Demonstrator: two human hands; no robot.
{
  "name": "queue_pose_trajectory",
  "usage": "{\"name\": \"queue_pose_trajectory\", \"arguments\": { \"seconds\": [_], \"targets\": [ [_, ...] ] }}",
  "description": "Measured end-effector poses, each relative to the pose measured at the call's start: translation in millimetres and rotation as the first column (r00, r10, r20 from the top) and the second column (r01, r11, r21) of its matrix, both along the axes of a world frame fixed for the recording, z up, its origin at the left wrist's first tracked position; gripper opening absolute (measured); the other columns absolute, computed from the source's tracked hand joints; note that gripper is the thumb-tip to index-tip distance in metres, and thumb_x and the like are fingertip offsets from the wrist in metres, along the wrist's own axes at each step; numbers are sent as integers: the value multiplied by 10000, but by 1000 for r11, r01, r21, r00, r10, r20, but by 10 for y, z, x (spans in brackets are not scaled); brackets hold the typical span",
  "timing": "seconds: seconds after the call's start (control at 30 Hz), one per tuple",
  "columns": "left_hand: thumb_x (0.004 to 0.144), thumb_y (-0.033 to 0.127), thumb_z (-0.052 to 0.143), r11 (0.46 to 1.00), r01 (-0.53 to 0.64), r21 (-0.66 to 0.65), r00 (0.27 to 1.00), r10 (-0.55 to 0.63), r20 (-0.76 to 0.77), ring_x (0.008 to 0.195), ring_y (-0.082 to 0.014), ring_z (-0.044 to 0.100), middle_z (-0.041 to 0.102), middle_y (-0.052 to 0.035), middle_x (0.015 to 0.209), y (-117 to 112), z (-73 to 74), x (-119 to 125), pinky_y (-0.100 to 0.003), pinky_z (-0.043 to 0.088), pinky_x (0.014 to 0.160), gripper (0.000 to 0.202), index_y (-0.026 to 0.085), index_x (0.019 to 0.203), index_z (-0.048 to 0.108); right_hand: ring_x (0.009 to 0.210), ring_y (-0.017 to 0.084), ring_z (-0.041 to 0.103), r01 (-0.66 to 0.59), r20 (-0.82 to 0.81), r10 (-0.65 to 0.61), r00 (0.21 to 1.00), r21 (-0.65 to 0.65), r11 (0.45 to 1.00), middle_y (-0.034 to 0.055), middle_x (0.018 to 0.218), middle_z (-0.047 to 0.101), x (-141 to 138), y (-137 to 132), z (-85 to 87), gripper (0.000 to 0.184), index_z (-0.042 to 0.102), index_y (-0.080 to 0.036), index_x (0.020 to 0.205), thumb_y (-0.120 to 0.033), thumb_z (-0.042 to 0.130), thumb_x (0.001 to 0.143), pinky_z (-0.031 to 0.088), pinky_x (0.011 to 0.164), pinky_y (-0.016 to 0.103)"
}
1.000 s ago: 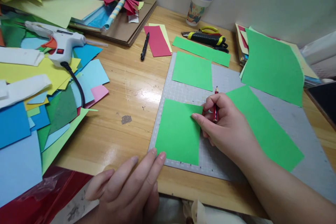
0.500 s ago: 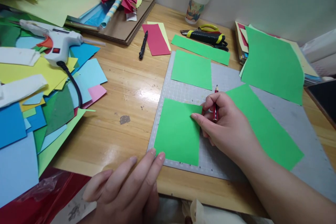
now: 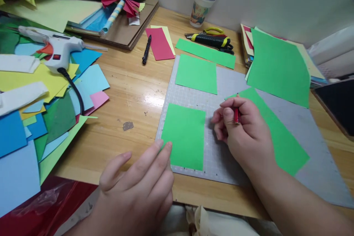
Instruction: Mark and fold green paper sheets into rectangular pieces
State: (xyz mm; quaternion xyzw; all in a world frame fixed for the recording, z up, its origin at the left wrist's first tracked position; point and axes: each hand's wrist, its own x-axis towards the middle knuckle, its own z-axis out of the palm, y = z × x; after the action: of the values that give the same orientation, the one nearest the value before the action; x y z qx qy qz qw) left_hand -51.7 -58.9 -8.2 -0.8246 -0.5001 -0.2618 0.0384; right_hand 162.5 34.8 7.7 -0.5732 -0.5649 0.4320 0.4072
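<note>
A square-cut sheet of green paper (image 3: 184,136) lies flat on the grey cutting mat (image 3: 212,171) near its front left corner. My left hand (image 3: 141,180) rests with fingers stretched, its fingertips touching the lower left edge of that sheet. To the right of the sheet, just off its edge, is my right hand (image 3: 245,127), fingers curled around a red pencil (image 3: 236,115) whose tip points away from me. Partly under the right hand lies a long green paper piece (image 3: 284,140). Another green paper piece (image 3: 196,74) sits farther back on the mat.
A white glue gun (image 3: 59,49) rests on coloured paper scraps at left. A green strip (image 3: 206,54), pliers (image 3: 212,40), a black pen (image 3: 146,50) and red paper (image 3: 160,43) lie behind the mat. Paper cups (image 3: 199,9) stand by the wall; stacked paper (image 3: 279,66) is at right.
My right hand has let go of the green sheet's right edge and moved right, still with the pencil. My left hand has slid slightly up along the sheet's left edge. The view has shifted slightly.
</note>
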Motion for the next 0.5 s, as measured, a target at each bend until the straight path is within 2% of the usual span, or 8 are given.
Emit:
{"name": "queue_pose_trajectory", "arguments": {
  "seconds": [0.13, 0.23, 0.3, 0.37, 0.43, 0.5],
  "targets": [
    [916, 231, 533, 996, 19, -84, 995, -10, 104, 1003, -192, 653, 754, 41, 998, 177, 125, 34, -368, 422, 888, 205, 240, 733, 623, 451, 128, 483, 39, -54, -41, 998, -26, 999, -2, 736, 605, 76, -64, 49, 265, 545, -288, 1113, -498, 470, 970, 346, 416, 280],
    [905, 258, 575, 985, 9, -175, 985, 22, 173, 891, -217, 621, 703, 26, 811, 291, 173, 75, -401, 439, 813, 283, 225, 626, 544, 467, 147, 506, 68, -90, -72, 993, -52, 996, 17, 756, 614, 101, -68, 86, 384, 564, -291, 1184, -573, 472, 941, 343, 398, 285],
    [902, 294, 583, 978, -4, -210, 987, 37, 154, 855, -227, 589, 650, 18, 730, 348, 180, 104, -411, 420, 777, 318, 221, 599, 521, 517, 155, 536, 76, -119, -83, 989, -59, 995, 32, 790, 618, 102, -63, 109, 399, 606, -267, 1140, -584, 490, 926, 367, 394, 274],
    [898, 319, 588, 976, -18, -216, 992, 44, 115, 861, -242, 568, 632, 10, 722, 389, 174, 132, -420, 392, 758, 311, 222, 609, 528, 572, 158, 565, 42, -174, -60, 983, -105, 994, 44, 804, 626, 97, -81, 136, 361, 646, -235, 1021, -558, 519, 919, 414, 414, 262],
    [878, 346, 616, 977, -25, -214, 994, 48, 102, 879, -252, 562, 647, 10, 755, 418, 167, 158, -433, 363, 765, 292, 224, 625, 537, 600, 155, 582, -39, -258, -15, 966, -205, 978, 48, 786, 634, 89, -148, 161, 324, 652, -213, 917, -519, 543, 919, 447, 439, 251],
    [838, 382, 661, 974, -30, -226, 993, 54, 102, 874, -251, 569, 663, 14, 786, 440, 166, 183, -448, 333, 779, 298, 226, 618, 535, 582, 141, 572, -123, -322, 15, 947, -317, 941, 35, 744, 629, 81, -274, 176, 248, 629, -210, 891, -446, 561, 924, 454, 453, 240]
  ]
}}
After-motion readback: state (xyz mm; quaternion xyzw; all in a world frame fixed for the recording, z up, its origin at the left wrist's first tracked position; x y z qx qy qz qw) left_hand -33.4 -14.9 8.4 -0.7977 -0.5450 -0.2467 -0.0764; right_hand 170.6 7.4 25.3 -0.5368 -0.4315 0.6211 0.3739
